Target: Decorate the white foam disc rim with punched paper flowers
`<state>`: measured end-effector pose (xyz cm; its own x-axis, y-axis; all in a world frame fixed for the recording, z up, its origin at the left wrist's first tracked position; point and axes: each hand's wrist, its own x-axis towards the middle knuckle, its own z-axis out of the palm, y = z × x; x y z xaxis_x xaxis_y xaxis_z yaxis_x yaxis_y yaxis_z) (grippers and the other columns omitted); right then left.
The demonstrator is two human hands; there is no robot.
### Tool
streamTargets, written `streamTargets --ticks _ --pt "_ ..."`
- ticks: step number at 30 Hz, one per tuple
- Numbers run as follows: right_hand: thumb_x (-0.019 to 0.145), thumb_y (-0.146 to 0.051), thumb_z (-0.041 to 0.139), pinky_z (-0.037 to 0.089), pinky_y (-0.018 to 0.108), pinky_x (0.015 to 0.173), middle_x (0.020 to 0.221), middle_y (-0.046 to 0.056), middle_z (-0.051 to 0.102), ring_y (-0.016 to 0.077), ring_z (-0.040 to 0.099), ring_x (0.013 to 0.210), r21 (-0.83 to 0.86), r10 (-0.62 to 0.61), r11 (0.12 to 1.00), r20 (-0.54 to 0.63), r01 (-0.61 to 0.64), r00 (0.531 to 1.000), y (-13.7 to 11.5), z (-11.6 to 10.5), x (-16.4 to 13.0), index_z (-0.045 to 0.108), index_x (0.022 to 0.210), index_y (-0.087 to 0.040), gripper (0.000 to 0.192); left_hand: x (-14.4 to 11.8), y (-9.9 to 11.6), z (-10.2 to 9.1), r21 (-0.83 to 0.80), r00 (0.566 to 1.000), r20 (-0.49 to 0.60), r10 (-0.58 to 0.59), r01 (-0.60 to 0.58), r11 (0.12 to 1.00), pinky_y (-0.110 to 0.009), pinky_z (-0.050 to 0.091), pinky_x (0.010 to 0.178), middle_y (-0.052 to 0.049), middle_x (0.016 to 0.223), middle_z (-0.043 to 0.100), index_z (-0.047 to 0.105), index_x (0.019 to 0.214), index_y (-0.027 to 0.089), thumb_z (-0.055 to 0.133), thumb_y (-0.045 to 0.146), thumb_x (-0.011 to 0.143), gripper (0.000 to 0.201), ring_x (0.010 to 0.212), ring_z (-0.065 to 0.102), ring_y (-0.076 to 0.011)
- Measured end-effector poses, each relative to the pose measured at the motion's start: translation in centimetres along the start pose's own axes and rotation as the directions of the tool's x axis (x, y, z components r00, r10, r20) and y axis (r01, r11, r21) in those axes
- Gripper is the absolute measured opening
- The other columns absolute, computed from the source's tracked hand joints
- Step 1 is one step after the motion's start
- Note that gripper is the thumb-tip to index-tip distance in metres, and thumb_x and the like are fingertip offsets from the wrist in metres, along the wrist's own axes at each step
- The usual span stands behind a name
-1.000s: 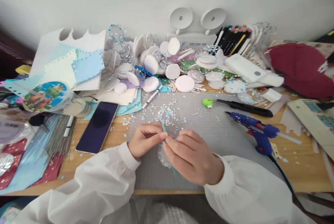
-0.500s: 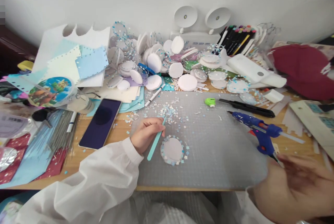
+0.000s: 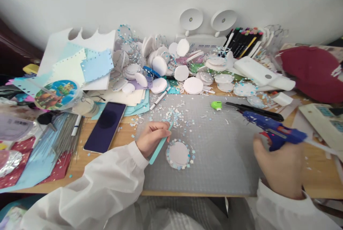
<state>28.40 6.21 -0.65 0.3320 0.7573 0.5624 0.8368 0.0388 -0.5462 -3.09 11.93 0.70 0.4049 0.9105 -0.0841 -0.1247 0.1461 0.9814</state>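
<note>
My left hand pinches a flat teal stick that slants over the grey cutting mat. Just right of it lies a white disc edged with small blue and white flower-shaped pieces. A loose heap of the same tiny pieces is scattered behind that hand. At the mat's right side my right hand is wrapped round the handle of a blue hot glue gun. Its nozzle points left, and a clear glue stick trails from its back end. The hand partly hides the handle.
White discs and beaded rings pile up along the wall. A black utility knife and a green cutter lie at the mat's back right. To the left are a phone and wire stems. A maroon cap sits far right.
My right hand has closed round the glue gun's handle, and the gun has shifted slightly right and up. My left hand still holds the teal stick in nearly the same place.
</note>
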Motion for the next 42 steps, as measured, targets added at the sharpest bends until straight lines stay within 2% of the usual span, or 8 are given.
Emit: streamTargets --ticks 2,4,7,10,12,16,21,42 --pt "0.07 -0.028 0.072 0.02 0.033 0.04 0.047 -0.001 0.035 0.0142 0.031 0.036 -0.259 0.06 0.962 -0.108 -0.087 0.992 -1.3 -0.2 0.7 0.039 0.058 -0.026 0.035 0.0 -0.1 0.0 -0.005 1.0 0.015 -0.003 0.003 1.0 -0.029 0.031 0.052 0.0 0.05 0.042 0.054 0.043 0.017 0.058 0.028 0.068 0.028 0.054 0.04 -0.013" --pt "0.071 -0.034 0.071 0.025 0.033 0.039 0.04 -0.001 0.034 0.015 0.035 0.034 -0.308 0.089 0.945 -0.073 -0.108 0.993 -2.8 -0.1 1.6 0.036 0.05 -0.026 0.041 -0.1 -0.2 0.0 -0.007 1.0 0.029 0.0 0.0 1.0 -0.029 0.031 0.053 0.0 0.05 0.042 0.055 0.044 0.017 0.059 0.027 0.069 0.027 0.054 0.04 -0.0128" --pt "0.064 -0.03 0.073 0.034 0.032 0.041 0.04 0.001 0.046 0.0177 0.047 0.036 -0.155 -0.031 0.988 -0.06 0.021 0.998 -4.9 1.0 2.7 0.044 0.047 -0.024 0.034 -0.1 -0.4 -0.1 -0.005 0.999 0.049 0.018 -0.018 1.0 -0.029 0.029 0.054 0.001 0.05 0.042 0.056 0.044 0.016 0.061 0.024 0.069 0.027 0.054 0.039 -0.0124" --pt "0.064 -0.026 0.069 0.036 0.03 0.042 0.039 -0.002 0.046 0.0139 0.045 0.036 -0.011 -0.233 0.972 -0.035 0.233 0.972 -6.5 2.9 2.8 0.044 0.046 -0.023 0.031 -0.1 -0.6 -0.2 0.004 0.997 0.068 0.033 -0.033 0.999 -0.029 0.028 0.055 0.001 0.05 0.042 0.055 0.044 0.016 0.062 0.024 0.069 0.028 0.054 0.04 -0.012" --pt "0.064 -0.024 0.065 0.035 0.027 0.041 0.039 -0.003 0.046 0.0117 0.043 0.035 0.09 -0.296 0.951 0.004 0.295 0.955 -7.0 4.2 2.2 0.045 0.047 -0.022 0.027 -0.1 -0.6 -0.2 0.01 0.996 0.078 0.039 -0.039 0.999 -0.028 0.028 0.055 0.001 0.051 0.041 0.053 0.043 0.015 0.063 0.024 0.07 0.03 0.054 0.039 -0.0116" --pt "0.064 -0.022 0.061 0.035 0.024 0.037 0.035 -0.004 0.045 0.0101 0.042 0.032 0.179 -0.294 0.944 0.082 0.276 0.952 -6.8 5.9 0.9 0.042 0.042 -0.021 0.029 0.0 -0.3 -0.3 0.023 0.994 0.106 0.017 -0.02 1.0 -0.027 0.026 0.053 0.002 0.051 0.039 0.05 0.042 0.014 0.064 0.024 0.069 0.032 0.054 0.037 -0.0105" --pt "0.066 -0.025 0.061 0.032 0.023 0.035 0.033 -0.005 0.039 0.0088 0.037 0.03 0.188 -0.25 0.958 0.185 0.215 0.951 -6.4 6.0 0.4 0.038 0.04 -0.02 0.035 0.1 -0.2 -0.3 0.025 0.991 0.135 0.0 -0.004 1.0 -0.027 0.027 0.053 0.002 0.051 0.039 0.046 0.041 0.015 0.063 0.022 0.069 0.034 0.054 0.037 -0.0105" --pt "0.064 -0.023 0.054 0.027 0.024 0.036 0.034 -0.007 0.028 0.0073 0.03 0.031 0.089 -0.265 0.964 0.21 0.252 0.941 -6.5 6.0 0.5 0.027 0.042 -0.023 0.035 0.1 -0.1 -0.2 0.01 0.992 0.125 -0.029 0.028 1.0 -0.029 0.024 0.053 0.003 0.049 0.037 0.04 0.041 0.015 0.062 0.021 0.066 0.034 0.054 0.035 -0.0103"
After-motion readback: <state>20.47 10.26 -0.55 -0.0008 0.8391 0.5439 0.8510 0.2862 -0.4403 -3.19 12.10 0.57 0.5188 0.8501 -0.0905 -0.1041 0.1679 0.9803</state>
